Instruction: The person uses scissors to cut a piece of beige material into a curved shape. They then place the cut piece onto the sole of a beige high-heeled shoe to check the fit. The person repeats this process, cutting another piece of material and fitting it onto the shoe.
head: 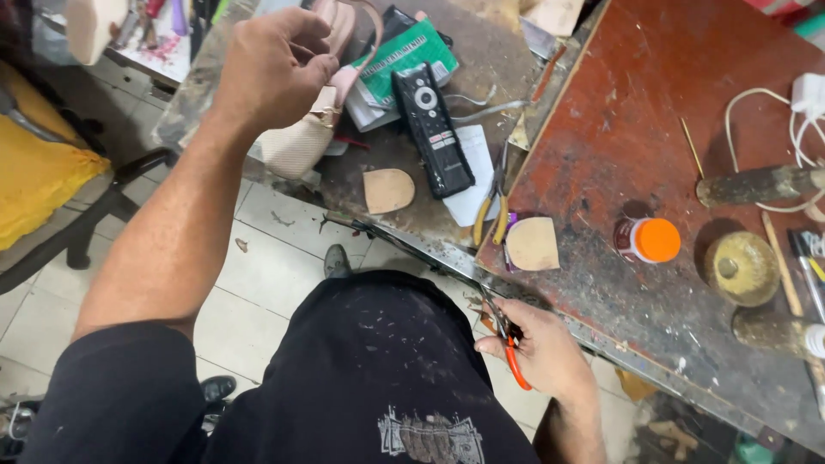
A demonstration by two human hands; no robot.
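My left hand (273, 64) is raised over the far bench corner, closed on the pink strap (351, 76) of a beige sandal (301, 142) lying on the bench. Low at the front edge of the bench, my right hand (541, 348) grips orange-handled scissors (507, 339), with the blades pointing up toward the bench. A heel-shaped tan leather piece (388, 190) lies near the sandal. Another one (533, 243) rests on the red board.
A black remote (431, 129), a green packet (404, 56) and yellow-handled pliers (491, 210) lie on the grimy bench (481, 51). The red board (653, 112) holds an orange-capped bottle (649, 240), a round tin (742, 268), a wooden handle (756, 185) and white cable (799, 129). A chair with a yellow cushion (43, 172) stands left.
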